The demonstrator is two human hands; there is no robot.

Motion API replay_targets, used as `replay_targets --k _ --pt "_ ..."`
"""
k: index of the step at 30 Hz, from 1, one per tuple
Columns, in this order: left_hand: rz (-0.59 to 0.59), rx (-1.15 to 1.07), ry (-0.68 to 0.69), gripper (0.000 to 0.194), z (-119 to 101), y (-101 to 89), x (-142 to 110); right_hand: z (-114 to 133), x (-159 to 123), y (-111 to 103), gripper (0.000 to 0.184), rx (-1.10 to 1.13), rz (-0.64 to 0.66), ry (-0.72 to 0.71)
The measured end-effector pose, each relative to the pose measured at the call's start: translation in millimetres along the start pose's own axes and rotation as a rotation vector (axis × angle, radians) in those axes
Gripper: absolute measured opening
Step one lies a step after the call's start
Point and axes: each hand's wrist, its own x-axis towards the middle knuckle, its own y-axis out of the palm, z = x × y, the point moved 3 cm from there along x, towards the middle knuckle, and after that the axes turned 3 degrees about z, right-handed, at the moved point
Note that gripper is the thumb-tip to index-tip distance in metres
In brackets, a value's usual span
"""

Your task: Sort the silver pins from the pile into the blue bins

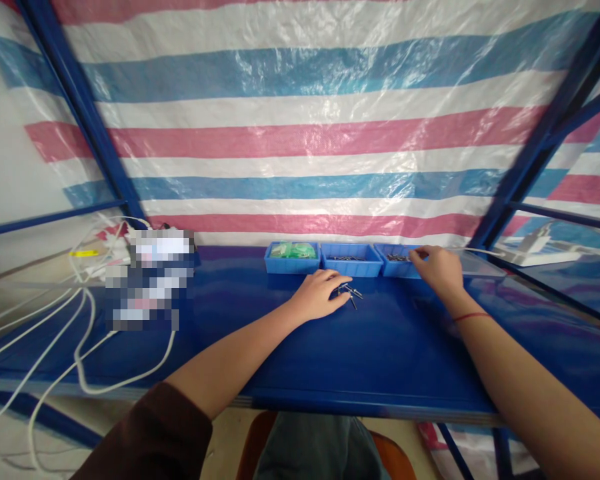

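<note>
My left hand (323,295) rests palm down on the blue tabletop, its fingers apart around a small loose pile of thin metal pieces (351,291) that look like screws or rivets. Whether the fingers touch the pieces is hard to tell. My right hand (439,268) is at the right blue bin (399,268), thumb and fingers pinched together above its right part. Anything in that pinch is too small to make out. Small metal pieces lie in this bin. The middle blue bin (353,267) holds thin metal pieces, and the left blue bin (293,266) holds green plastic-looking things.
White cables (87,360) trail over the left of the blue table (360,360), near a blurred-out patch. A white power strip (545,250) lies at the far right. Behind the bins hangs a striped plastic sheet (300,140), between blue metal posts (530,147).
</note>
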Motion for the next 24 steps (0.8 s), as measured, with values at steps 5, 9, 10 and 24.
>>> replay_targets --k 5,9,10,24 --pt "0.154 0.043 0.009 0.033 1.6 6.4 0.7 9.3 0.0 -1.4 0.034 -0.095 -0.076 -0.101" --pt "0.141 0.018 0.034 0.026 -1.0 4.4 2.6 31.8 -4.4 -6.6 0.029 -0.019 -0.082 -0.271" --pt "0.135 0.011 0.041 0.025 -2.0 3.9 2.9 38.0 -6.4 -7.6 0.028 0.011 -0.067 -0.314" --pt "-0.155 -0.159 -0.054 0.019 4.9 -1.1 5.2 104.9 -48.3 -9.5 0.022 0.648 0.617 -0.539"
